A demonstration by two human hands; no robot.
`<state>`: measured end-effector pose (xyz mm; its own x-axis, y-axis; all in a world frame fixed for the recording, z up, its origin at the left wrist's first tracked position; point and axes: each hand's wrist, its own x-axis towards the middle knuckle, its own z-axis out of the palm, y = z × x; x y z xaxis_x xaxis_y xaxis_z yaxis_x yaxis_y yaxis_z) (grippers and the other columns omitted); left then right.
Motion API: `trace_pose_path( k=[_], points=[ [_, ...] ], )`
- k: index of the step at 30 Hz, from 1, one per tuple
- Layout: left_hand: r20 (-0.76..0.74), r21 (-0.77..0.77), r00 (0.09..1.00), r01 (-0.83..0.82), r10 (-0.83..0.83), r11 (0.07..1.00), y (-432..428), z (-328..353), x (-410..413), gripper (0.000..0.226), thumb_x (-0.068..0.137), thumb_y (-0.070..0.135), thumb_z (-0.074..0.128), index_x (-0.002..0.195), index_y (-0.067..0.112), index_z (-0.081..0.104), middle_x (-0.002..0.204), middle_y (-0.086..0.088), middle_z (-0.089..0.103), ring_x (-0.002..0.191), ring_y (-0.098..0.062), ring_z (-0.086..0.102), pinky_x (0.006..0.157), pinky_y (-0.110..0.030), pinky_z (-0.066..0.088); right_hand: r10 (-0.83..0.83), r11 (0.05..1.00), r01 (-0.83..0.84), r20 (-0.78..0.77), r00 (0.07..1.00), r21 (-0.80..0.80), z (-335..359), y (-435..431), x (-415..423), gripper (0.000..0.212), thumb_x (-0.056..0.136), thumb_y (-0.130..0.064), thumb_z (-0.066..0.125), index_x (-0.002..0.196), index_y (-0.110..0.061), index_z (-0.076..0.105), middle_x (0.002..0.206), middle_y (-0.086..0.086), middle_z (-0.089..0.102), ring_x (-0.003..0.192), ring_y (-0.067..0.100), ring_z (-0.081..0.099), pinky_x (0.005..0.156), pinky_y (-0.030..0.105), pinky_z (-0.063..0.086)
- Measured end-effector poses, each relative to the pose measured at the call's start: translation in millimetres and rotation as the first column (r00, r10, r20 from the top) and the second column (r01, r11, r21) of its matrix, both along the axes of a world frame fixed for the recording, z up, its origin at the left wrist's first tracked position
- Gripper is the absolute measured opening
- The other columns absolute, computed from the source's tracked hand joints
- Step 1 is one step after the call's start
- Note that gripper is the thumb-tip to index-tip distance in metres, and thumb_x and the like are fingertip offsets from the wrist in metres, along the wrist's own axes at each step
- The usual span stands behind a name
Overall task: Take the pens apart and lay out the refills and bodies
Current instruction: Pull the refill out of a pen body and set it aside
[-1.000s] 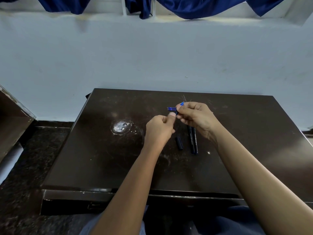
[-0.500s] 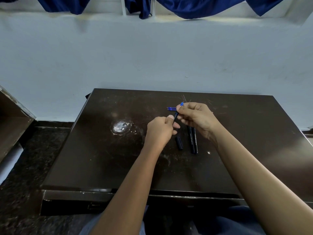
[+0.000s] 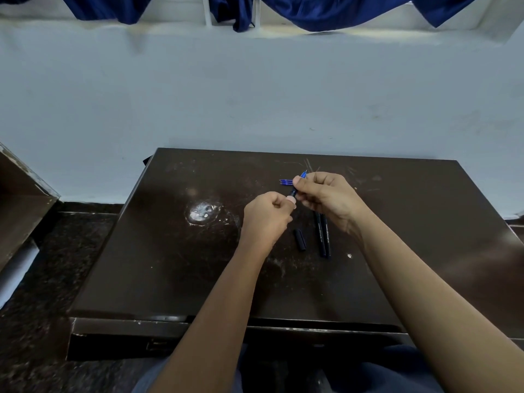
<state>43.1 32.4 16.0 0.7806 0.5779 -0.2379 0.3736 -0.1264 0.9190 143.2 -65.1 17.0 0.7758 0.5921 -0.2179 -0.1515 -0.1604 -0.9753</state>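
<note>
Head view shows the dark brown table point(image 3: 170, 265) pushed against a pale blue wall point(image 3: 255, 89), blue curtain point(image 3: 340, 9) hanging above. Compared with a second ago the two hands have drawn slightly apart: a short dark stretch of the pen point(image 3: 293, 192) now shows between them, where the thumbs met before. Everything lying on the table has kept its place.

Wide bare tabletop lies toward the left edge and the right edge, and along the near edge under the forearms; a whitish worn patch point(image 3: 202, 213) sits left of centre.

Right hand point(image 3: 329, 198) hovers above the middle of the table toward the far edge, fingers and thumb pinched together on the upper part of the pen, whose blue tip point(image 3: 304, 174) pokes out beyond the thumb. Left hand point(image 3: 266, 215) is curled into a fist just beside it, thumb and forefinger clamped on the pen's lower end.

Two black pen bodies point(image 3: 323, 236) lie side by side, touching, under the right wrist, pointing toward the near edge; pale lettering runs along them, one word looking like "OCTANE", the rest too small to read. A black cap point(image 3: 299, 239) lies just left of them. Blue refills point(image 3: 285, 182) lie together beside the right thumb, toward the far edge.
</note>
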Motion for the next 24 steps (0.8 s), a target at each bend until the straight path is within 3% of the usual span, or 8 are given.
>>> trace_pose_path(
  k=[3, 5, 8, 11, 15, 20, 24],
  points=[
    [0.015, -0.093, 1.000, 0.023, -0.022, 0.995, -1.2, 2.5, 0.7, 0.020, 0.096, 0.023, 0.048, 0.084, 0.018, 0.063, 0.080, 0.003, 0.066, 0.064, -0.005, 0.058, 0.056, -0.019, 0.047, 0.123, 0.991, -0.111, -0.171, 0.978, 0.073, 0.6, -1.4, 2.3, 0.015, 0.093, -0.029, 0.057, 0.098, -0.019, 0.066, 0.088, -0.007, 0.069, 0.084, 0.009, 0.063, 0.090, 0.031, 0.043],
    [-0.007, -0.098, 0.998, 0.057, -0.058, 0.994, -1.4, 3.3, 2.3, 0.024, 0.098, 0.025, 0.043, 0.084, 0.021, 0.062, 0.079, 0.005, 0.069, 0.060, -0.003, 0.051, 0.059, -0.021, 0.041, 0.185, 0.970, -0.125, -0.298, 0.937, 0.210, 2.4, -3.6, 3.7, 0.023, 0.097, -0.018, 0.047, 0.114, -0.017, 0.063, 0.111, -0.002, 0.069, 0.102, 0.015, 0.064, 0.097, 0.032, 0.045],
    [-0.026, -0.087, 0.995, 0.090, -0.093, 0.992, -1.9, 4.0, 3.4, 0.030, 0.099, 0.025, 0.041, 0.083, 0.026, 0.066, 0.076, 0.008, 0.070, 0.060, -0.002, 0.048, 0.071, -0.027, 0.040, 0.150, 0.962, -0.062, -0.324, 0.934, 0.267, 4.4, -3.8, 1.9, 0.023, 0.095, -0.005, 0.047, 0.109, -0.012, 0.064, 0.103, 0.001, 0.073, 0.094, 0.013, 0.069, 0.087, 0.028, 0.054],
    [-0.018, -0.076, 0.995, 0.101, -0.103, 0.992, -2.2, 4.0, 3.5, 0.035, 0.100, 0.027, 0.040, 0.075, 0.029, 0.064, 0.073, 0.009, 0.068, 0.061, -0.002, 0.047, 0.075, -0.028, 0.041, 0.062, 0.979, 0.000, -0.299, 0.952, 0.206, 2.5, -2.7, 1.3, 0.011, 0.090, -0.013, 0.058, 0.097, -0.015, 0.066, 0.089, -0.003, 0.073, 0.087, 0.013, 0.066, 0.087, 0.030, 0.052],
    [0.002, -0.077, 0.995, 0.095, -0.095, 0.993, -3.1, 2.3, 3.7, 0.036, 0.100, 0.028, 0.040, 0.071, 0.028, 0.062, 0.068, 0.009, 0.065, 0.060, -0.004, 0.046, 0.076, -0.029, 0.039, 0.178, 0.958, -0.074, -0.372, 0.911, 0.278, 2.3, -4.7, 4.0, 0.024, 0.094, -0.019, 0.050, 0.114, -0.016, 0.061, 0.112, 0.000, 0.069, 0.100, 0.017, 0.065, 0.089, 0.033, 0.050],
    [-0.011, -0.069, 0.994, 0.109, -0.110, 0.992, -1.8, 2.7, 4.4, 0.037, 0.100, 0.029, 0.038, 0.071, 0.028, 0.060, 0.069, 0.010, 0.065, 0.060, -0.005, 0.047, 0.075, -0.030, 0.039, 0.106, 0.967, -0.025, -0.310, 0.945, 0.255, 4.0, -3.1, 1.3, 0.015, 0.093, -0.009, 0.053, 0.101, -0.012, 0.065, 0.090, -0.001, 0.075, 0.088, 0.014, 0.068, 0.079, 0.024, 0.057],
    [-0.004, -0.074, 0.993, 0.117, -0.118, 0.990, -2.1, 4.1, 4.4, 0.037, 0.100, 0.030, 0.038, 0.070, 0.026, 0.059, 0.068, 0.009, 0.062, 0.058, -0.006, 0.045, 0.071, -0.029, 0.039, 0.184, 0.947, -0.065, -0.365, 0.913, 0.315, 4.0, -4.6, 1.7, 0.021, 0.095, -0.015, 0.048, 0.109, -0.015, 0.064, 0.107, -0.001, 0.072, 0.098, 0.012, 0.068, 0.082, 0.026, 0.055]
  ],
)
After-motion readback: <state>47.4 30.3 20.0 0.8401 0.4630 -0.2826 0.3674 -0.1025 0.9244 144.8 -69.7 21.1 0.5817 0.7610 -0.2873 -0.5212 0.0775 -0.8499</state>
